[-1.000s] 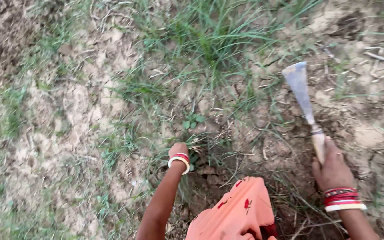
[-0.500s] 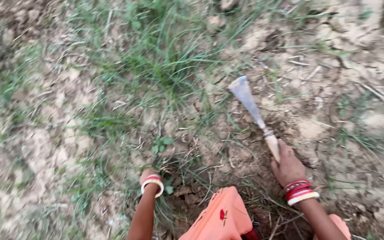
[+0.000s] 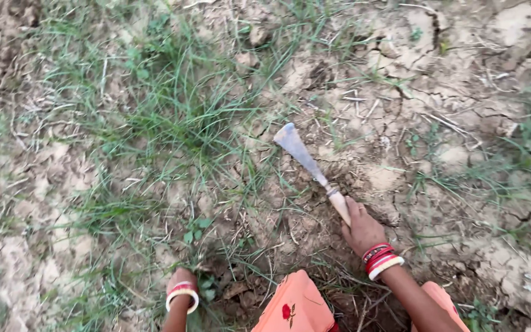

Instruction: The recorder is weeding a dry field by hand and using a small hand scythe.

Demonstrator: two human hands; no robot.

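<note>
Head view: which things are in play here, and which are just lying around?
In play:
- hand hoe, gripped by the right hand
- small green weed, just above the left hand

Lying about:
- grass clump
- dry twigs
- cracked soil

hoe blade (image 3: 295,146) swung left toward grass, left hand (image 3: 181,284) lower in view

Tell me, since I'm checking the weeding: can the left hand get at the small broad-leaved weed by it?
Probably yes. The left hand sits low in the grass right beside the small broad-leaved weed, with only thin blades between them; its fingers are hidden.
</note>
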